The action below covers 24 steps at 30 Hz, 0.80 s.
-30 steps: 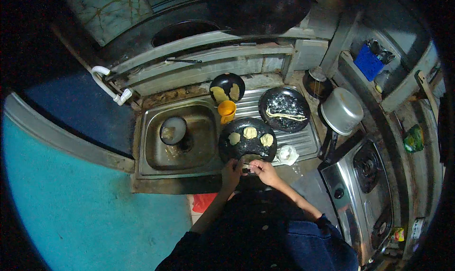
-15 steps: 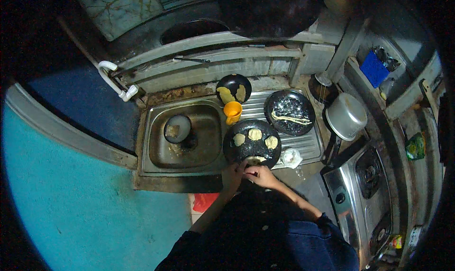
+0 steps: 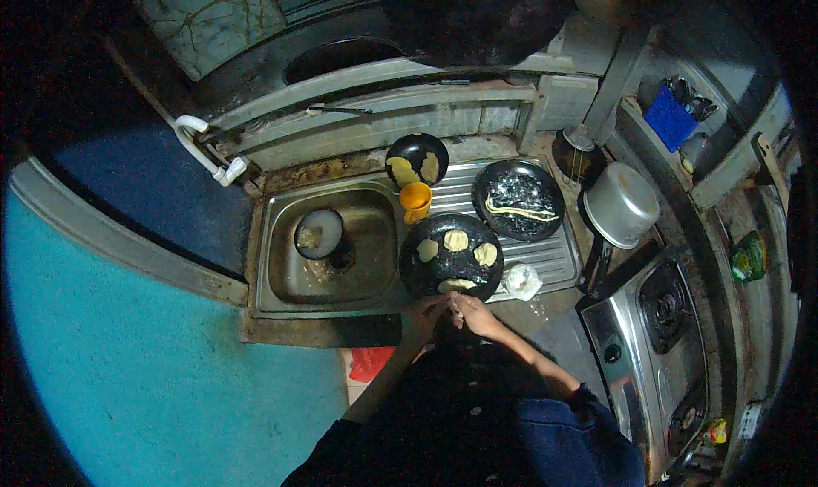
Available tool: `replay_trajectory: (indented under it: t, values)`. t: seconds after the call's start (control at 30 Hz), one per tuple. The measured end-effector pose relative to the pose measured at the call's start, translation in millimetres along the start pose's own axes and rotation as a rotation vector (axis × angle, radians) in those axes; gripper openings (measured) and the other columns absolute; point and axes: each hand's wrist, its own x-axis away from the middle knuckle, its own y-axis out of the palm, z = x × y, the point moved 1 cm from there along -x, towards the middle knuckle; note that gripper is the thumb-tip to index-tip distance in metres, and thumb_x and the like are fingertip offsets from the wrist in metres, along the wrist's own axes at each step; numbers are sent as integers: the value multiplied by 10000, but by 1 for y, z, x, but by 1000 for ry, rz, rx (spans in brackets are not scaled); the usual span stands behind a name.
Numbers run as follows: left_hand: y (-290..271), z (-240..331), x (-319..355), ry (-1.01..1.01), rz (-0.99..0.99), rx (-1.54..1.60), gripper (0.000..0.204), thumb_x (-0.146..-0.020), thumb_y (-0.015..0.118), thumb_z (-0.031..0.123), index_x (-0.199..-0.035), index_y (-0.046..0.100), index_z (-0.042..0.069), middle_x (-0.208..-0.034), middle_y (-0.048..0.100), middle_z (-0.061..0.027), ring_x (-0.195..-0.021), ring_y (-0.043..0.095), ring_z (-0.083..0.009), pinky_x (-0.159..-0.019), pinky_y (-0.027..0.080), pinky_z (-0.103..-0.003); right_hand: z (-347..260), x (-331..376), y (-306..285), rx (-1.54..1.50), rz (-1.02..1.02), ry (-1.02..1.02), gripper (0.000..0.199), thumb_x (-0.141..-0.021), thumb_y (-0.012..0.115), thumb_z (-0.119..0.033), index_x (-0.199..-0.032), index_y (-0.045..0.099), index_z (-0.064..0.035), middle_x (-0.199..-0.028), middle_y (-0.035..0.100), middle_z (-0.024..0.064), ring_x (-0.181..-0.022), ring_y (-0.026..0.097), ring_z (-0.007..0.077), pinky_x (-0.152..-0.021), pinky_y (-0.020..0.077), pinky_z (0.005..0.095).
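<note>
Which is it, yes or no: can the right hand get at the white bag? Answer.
Probably yes: the white bag lies just beyond and to the right of the right hand, with nothing tall visible between them.

A round black tray, dusted with white flour, lies flat on the ribbed steel drainboard. Three small, flat, pale-yellow dough rounds sit apart in an arc across its far half, the left one duller. A pale, narrow-looking dough piece lies near its near rim, partly hidden.
</note>
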Motion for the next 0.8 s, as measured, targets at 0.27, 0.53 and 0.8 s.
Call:
replay_trajectory:
  t: [0.27, 0.53, 0.8]
  values:
    - [7, -16, 2, -198, 64, -24, 182, -819, 604, 197, -828, 609, 15, -691, 609, -97, -608, 571, -174, -615, 464, -284, 16, 3, -16, 559, -82, -287, 195, -906, 458, -166, -960, 562, -10, -695, 576, 38, -624, 558, 108, -586, 462, 256]
    - [12, 18, 0, -21, -72, 440, 239, -863, 540, 110, -1086, 560, 27, -903, 608, -66, -796, 562, -130, -735, 448, -272, 14, 3, -19, -141, -38, 57, 274, -918, 408, -239, -846, 539, -9, -701, 569, 58, -631, 574, 153, -599, 462, 257]
    - [-4, 19, 3, -121, -146, 279, 211, -856, 552, 122, -1034, 595, 16, -893, 627, -66, -760, 561, -112, -699, 445, -247, 12, 7, -8, -78, -119, 64, 257, -920, 407, -225, -845, 549, -24, -764, 582, 52, -698, 561, 134, -634, 445, 256]
